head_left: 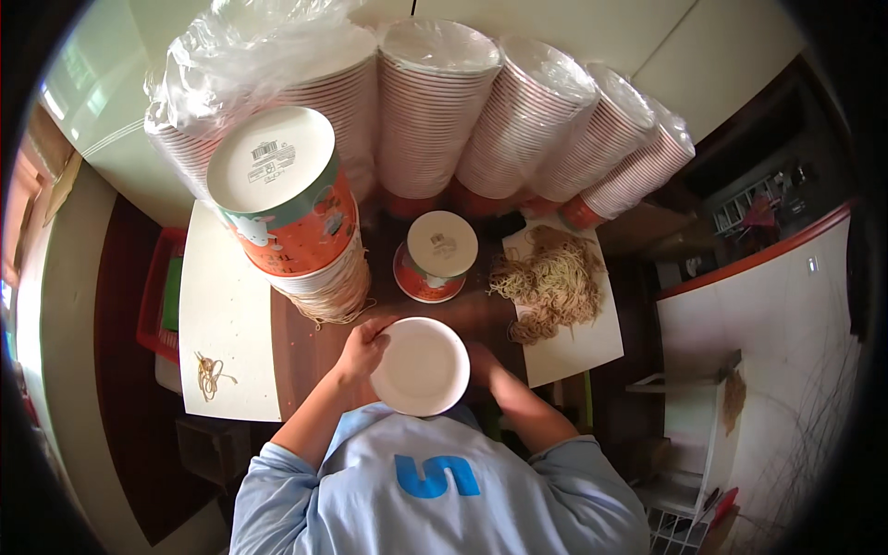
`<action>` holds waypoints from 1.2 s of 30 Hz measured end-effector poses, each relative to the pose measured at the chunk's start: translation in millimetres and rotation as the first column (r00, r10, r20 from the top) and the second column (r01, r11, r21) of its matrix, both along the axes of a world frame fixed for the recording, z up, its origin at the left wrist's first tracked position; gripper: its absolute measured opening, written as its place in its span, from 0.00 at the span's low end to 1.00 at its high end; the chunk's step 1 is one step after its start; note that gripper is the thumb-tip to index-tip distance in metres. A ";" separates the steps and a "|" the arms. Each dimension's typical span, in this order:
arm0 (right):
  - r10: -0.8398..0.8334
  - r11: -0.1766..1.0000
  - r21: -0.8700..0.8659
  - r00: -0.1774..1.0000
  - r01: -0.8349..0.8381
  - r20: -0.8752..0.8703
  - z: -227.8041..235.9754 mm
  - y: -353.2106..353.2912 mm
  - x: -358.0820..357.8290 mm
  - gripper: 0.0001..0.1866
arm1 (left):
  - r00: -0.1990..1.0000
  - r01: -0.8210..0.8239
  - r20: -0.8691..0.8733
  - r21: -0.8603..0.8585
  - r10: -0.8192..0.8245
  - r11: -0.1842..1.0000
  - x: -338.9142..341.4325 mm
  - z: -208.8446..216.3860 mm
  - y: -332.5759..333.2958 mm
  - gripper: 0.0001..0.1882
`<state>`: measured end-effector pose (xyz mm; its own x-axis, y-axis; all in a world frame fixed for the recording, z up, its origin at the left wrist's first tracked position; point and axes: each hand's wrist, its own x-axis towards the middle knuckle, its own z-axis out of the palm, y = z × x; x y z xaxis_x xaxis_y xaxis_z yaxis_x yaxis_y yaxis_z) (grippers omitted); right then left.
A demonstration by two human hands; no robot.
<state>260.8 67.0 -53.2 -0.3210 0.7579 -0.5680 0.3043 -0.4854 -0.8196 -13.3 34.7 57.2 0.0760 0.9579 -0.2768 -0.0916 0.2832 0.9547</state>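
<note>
A white paper tub [421, 367] is held close in front of my chest, its round open mouth facing up. My left hand [363, 347] grips its left side near the rim, with the fingers closed on it. My right hand [481, 363] is at the tub's right side, in shadow and partly hidden by it, so its fingers do not show. Just beyond, an upside-down red and green paper tub [442, 245] stands on the brown table [319, 356]. To the left rises a stack of upturned printed tubs [328, 222], with pale string around its lower part.
Tall plastic-wrapped stacks of tubs [435, 120] line the back. At right, a tangled heap of pale string [555, 282] lies on a white board [573, 356]. A small string tangle [211, 375] lies on the left white board [227, 314]. A red crate [162, 296] stands farther left.
</note>
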 end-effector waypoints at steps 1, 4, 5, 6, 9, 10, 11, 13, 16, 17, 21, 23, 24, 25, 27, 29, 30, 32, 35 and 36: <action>0.083 0.977 0.153 0.924 -0.150 0.373 -0.8 14.1 0.8 0.15 | 1.000 -0.007 -0.007 0.027 0.007 1.000 -2.6 -2.4 -3.7 0.21; -0.207 0.753 0.631 0.844 -0.185 0.495 51.3 50.9 4.7 0.07 | 0.999 -0.049 -0.007 0.048 0.050 0.998 -10.1 -1.4 -13.3 0.23; -0.253 0.764 0.618 0.795 -0.185 0.551 65.0 63.8 9.0 0.07 | 0.998 -0.064 0.007 0.038 0.064 0.997 -10.1 -0.2 -15.1 0.23; -0.356 0.669 0.698 0.716 -0.254 0.601 71.3 75.3 14.1 0.10 | 0.997 -0.079 0.021 0.028 0.078 0.996 -9.6 -0.1 -16.5 0.23; -0.359 0.455 0.680 0.581 -0.575 0.731 95.9 102.8 20.3 0.13 | 0.997 -0.073 -0.012 0.036 0.074 0.997 -8.6 -6.3 -18.7 0.22; -0.358 0.452 0.680 0.581 -0.577 0.731 94.0 107.0 22.2 0.13 | 0.997 -0.077 -0.011 0.037 0.077 0.996 -7.2 -7.5 -20.6 0.22; -0.334 0.427 0.592 0.489 -0.684 0.806 89.1 111.9 26.8 0.12 | 0.996 -0.084 -0.034 0.051 0.086 0.995 -5.5 -6.0 -21.1 0.22; -0.298 0.390 0.443 0.344 -0.808 0.890 80.1 118.6 38.6 0.11 | 0.994 -0.090 -0.056 0.068 0.094 0.994 -4.1 -1.0 -22.9 0.21; -0.377 0.361 0.566 0.439 -0.741 0.816 73.8 130.7 53.2 0.06 | 0.993 -0.084 -0.086 0.028 0.086 0.996 -9.2 2.0 -27.3 0.21; -0.351 0.400 0.690 0.594 -0.604 0.723 84.7 130.4 51.6 0.06 | 0.992 -0.109 -0.059 0.038 0.111 0.993 -12.6 -1.7 -31.4 0.20; -0.338 0.617 0.784 0.876 -0.070 0.344 129.7 133.5 55.9 0.06 | 0.987 -0.158 -0.009 0.033 0.158 0.987 -22.5 -7.9 -45.7 0.19; -0.326 0.698 0.715 0.905 0.034 0.274 154.4 135.5 67.8 0.09 | 0.987 -0.162 -0.010 0.019 0.163 0.987 -23.4 -3.4 -48.4 0.19; -0.325 0.732 0.677 0.913 0.077 0.248 165.1 137.1 73.6 0.09 | 0.986 -0.168 -0.016 0.003 0.168 0.986 -23.3 -0.8 -48.9 0.19; -0.359 0.735 0.668 0.902 0.115 0.240 170.9 140.1 79.6 0.10 | 0.986 -0.164 -0.013 0.005 0.164 0.986 -22.9 1.1 -48.4 0.19; -0.311 0.750 0.657 0.917 0.076 0.249 187.5 141.0 81.3 0.10 | 0.984 -0.158 -0.080 0.008 0.158 0.987 -23.3 3.0 -49.7 0.18; -0.256 0.728 0.686 0.919 -0.021 0.300 186.6 137.8 82.8 0.09 | 0.984 -0.154 -0.088 0.018 0.155 0.988 -22.2 3.8 -49.3 0.18; -0.210 0.707 0.705 0.935 -0.057 0.286 174.9 138.2 85.6 0.08 | 0.984 -0.149 -0.096 0.027 0.151 0.988 -21.4 4.3 -48.2 0.18; -0.194 0.703 0.665 0.833 -0.250 0.518 151.6 133.2 77.9 0.11 | 0.986 -0.140 -0.088 0.035 0.143 0.990 -20.9 -1.0 -49.1 0.17; -0.174 0.619 0.608 0.668 -0.498 0.724 122.7 128.6 54.9 0.14 | 0.987 -0.135 -0.082 0.034 0.137 0.990 -21.1 -4.1 -52.7 0.16; -0.216 0.532 0.638 0.639 -0.557 0.738 108.0 128.1 53.8 0.15 | 0.989 -0.125 -0.076 0.026 0.127 0.992 -19.9 -4.0 -52.4 0.16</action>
<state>314.6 195.1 54.8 -0.3260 0.9375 0.1215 0.8995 0.3471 -0.2652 -33.2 -17.7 53.2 -0.0666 0.9642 -0.2566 -0.0505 0.2536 0.9660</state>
